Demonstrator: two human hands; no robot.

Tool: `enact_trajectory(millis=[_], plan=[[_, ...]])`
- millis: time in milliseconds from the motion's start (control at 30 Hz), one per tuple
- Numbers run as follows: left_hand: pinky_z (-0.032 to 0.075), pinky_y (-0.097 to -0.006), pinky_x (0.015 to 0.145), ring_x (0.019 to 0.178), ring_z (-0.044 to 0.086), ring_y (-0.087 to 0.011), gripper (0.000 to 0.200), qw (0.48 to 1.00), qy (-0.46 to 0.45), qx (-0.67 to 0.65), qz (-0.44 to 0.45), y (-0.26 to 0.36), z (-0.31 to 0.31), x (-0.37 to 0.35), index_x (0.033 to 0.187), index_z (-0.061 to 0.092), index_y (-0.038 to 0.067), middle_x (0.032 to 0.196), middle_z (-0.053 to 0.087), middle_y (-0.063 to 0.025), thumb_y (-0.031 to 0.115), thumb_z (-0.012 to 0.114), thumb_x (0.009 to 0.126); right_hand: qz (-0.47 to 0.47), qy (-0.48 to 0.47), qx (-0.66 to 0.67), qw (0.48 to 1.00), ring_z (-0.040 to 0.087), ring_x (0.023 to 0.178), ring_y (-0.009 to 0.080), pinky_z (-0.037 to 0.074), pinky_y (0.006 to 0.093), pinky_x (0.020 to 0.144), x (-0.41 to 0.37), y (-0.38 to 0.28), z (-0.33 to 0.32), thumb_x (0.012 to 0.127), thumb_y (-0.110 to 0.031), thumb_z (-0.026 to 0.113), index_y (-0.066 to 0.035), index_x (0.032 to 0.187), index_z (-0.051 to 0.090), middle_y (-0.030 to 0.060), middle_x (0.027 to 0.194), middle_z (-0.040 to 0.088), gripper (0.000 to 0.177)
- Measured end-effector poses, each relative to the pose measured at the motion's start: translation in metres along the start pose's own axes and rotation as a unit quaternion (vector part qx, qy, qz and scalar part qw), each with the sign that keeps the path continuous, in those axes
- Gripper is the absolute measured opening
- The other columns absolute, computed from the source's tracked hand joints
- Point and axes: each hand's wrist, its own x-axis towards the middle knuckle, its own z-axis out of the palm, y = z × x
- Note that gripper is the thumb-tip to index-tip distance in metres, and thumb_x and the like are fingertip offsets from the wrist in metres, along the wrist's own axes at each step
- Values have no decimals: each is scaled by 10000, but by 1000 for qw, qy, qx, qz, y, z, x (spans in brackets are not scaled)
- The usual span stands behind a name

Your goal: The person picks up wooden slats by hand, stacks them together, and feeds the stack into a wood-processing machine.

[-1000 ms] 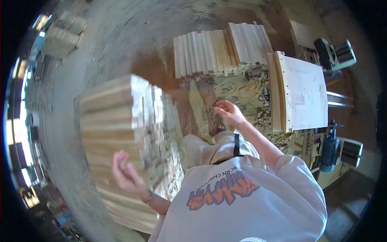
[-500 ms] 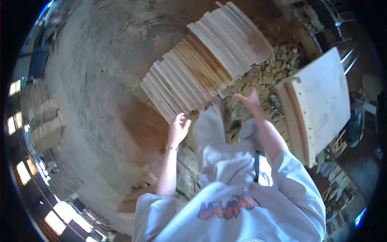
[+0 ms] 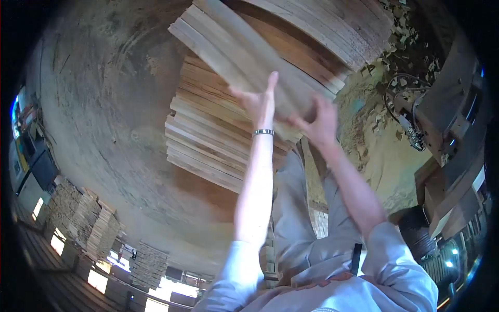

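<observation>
My left hand reaches over the near long edge of a group of pale wooden boards. Its fingers are spread, one pointing up and others to the left; a band circles the wrist. Beside it, my right hand is at the boards' near end, thumb and fingers apart but blurred. Whether either hand bears any of the boards' weight is not clear. These boards lie slantwise across a row of brownish boards, their far ends jutting out. Lighter boards lie lower in the row.
Another stack of boards stands at the upper right, with wood offcuts beside it. A machine with cables is on the right. Stacked wood stands at the far left, across the dusty floor.
My view has turned and come nearer the boards. Both hands have moved from in front of my legs up to the boards. A pale group now slants over the brownish ones.
</observation>
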Motion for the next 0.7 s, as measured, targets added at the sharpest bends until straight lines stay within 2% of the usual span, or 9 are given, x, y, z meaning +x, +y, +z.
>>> enact_trajectory(millis=[67,167,233,333,400,433,500,600,700], plan=[[201,-456,1144,1362,227,-455,1359,988,80,61,-115,7,-14,-5,1410,-36,-163,1439,146,-403,531,831,627,16,-50,79,996,492,1066,353,402,444,930,-20,-22,14,658,-374,811,-48,1167,530,149,1089,531,666],[194,-476,1141,1362,207,-481,1427,984,86,108,-110,0,-22,0,1418,-79,-140,1411,144,-433,537,857,579,-57,-40,97,993,492,1060,344,398,456,924,1,-23,-4,680,-342,796,-59,1151,540,147,1040,546,606],[195,-545,1114,1361,173,-508,1478,979,78,127,-136,7,-19,0,1440,-121,-77,1412,101,-443,552,871,541,-138,143,-9,980,490,1058,341,398,452,924,53,-22,-54,685,-345,797,-40,1120,548,142,996,563,586],[131,-590,1113,1358,134,-548,1484,959,96,200,-174,29,-1,4,1460,-151,-16,1426,67,-454,523,878,537,-13,265,-41,963,482,1071,333,381,447,959,108,20,-77,679,-361,817,-11,1153,527,156,1108,529,657],[110,-610,1105,1355,117,-561,1471,953,113,206,-193,36,9,6,1467,-147,15,1424,54,-458,509,880,536,365,308,174,861,447,1134,321,340,448,1021,120,61,-59,645,-396,849,36,1278,414,189,1268,434,882],[89,-630,1098,1353,101,-574,1460,945,127,216,-211,39,12,7,1474,-144,45,1422,40,-462,494,881,536,362,307,170,864,447,1134,321,340,448,1021,111,63,-51,645,-396,849,36,1278,414,189,1268,434,882],[109,-615,1103,1358,98,-565,1435,944,121,207,-226,41,13,7,1473,-133,43,1423,39,-459,472,876,547,147,173,249,941,369,1258,333,278,441,1096,74,56,-38,575,-428,891,62,1401,224,214,1396,299,1170],[165,-577,1105,1360,148,-526,1374,960,112,158,-203,37,-3,0,1473,-103,28,1416,77,-450,434,861,582,29,90,194,976,280,1350,344,249,418,1134,60,49,-27,502,-437,921,70,1437,107,230,1442,254,1339],[211,-526,1109,1356,214,-482,1307,981,90,114,-129,9,-35,-8,1474,-44,-6,1414,134,-423,416,847,615,25,75,137,987,253,1368,372,247,409,1147,52,43,-19,460,-426,931,65,1441,109,253,1456,224,1371]])
